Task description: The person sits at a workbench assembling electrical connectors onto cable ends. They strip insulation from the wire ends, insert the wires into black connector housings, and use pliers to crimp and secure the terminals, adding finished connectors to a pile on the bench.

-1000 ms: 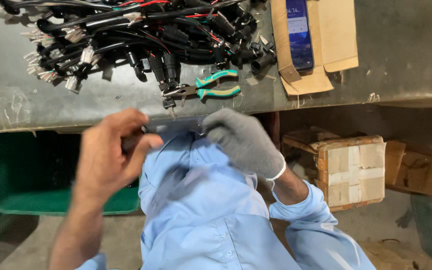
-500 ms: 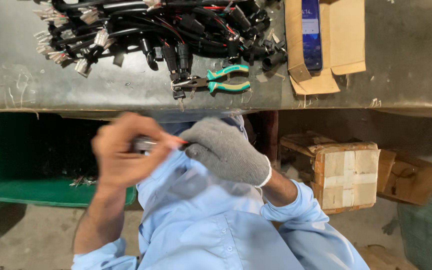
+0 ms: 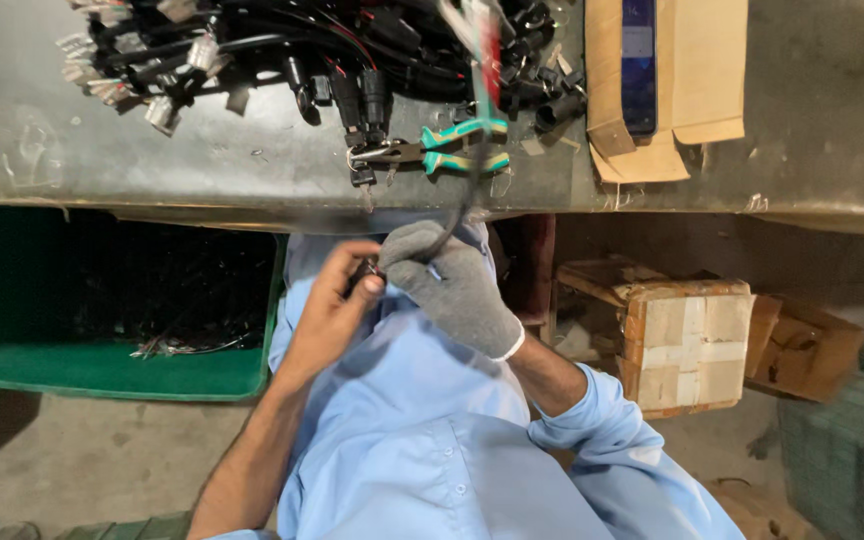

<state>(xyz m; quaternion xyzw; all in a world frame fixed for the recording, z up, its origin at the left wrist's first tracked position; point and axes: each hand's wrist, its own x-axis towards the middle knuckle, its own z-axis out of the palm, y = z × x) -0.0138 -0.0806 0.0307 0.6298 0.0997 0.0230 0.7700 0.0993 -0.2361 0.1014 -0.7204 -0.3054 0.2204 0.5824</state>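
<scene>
Where the two hands meet just below the table's front edge, a small dark connector [image 3: 365, 268] on the end of a black cable [image 3: 462, 200] is pinched between them. The bare left hand [image 3: 337, 300] has its thumb and fingertips closed on the connector, seemingly to steady it, while the right hand [image 3: 452, 285], in a grey knitted glove, is closed around the cable just behind it; the glove probably spares that hand from the wire. From the glove the cable rises in a blurred streak past a red and green stretch toward the table, so it looks to be in motion. Both hands sit over the lap of the light blue shirt [image 3: 422, 440], close to the body, where the small part can be seen and controlled.

Just above, near the edge of the worn grey table [image 3: 102, 170], lie pliers [image 3: 442, 150] with teal handles, within easy reach. Behind them spreads a heap of black wire harnesses [image 3: 282, 60] with white and black plugs. To the right rests a flattened cardboard piece [image 3: 697, 90] with a dark phone-like slab [image 3: 639, 65] on it.

Under the table on the left stands a green bin [image 3: 102, 370] holding more dark wires, placed for dropping pieces in, I judge. A taped cardboard box [image 3: 687, 345] sits on the floor to the right
</scene>
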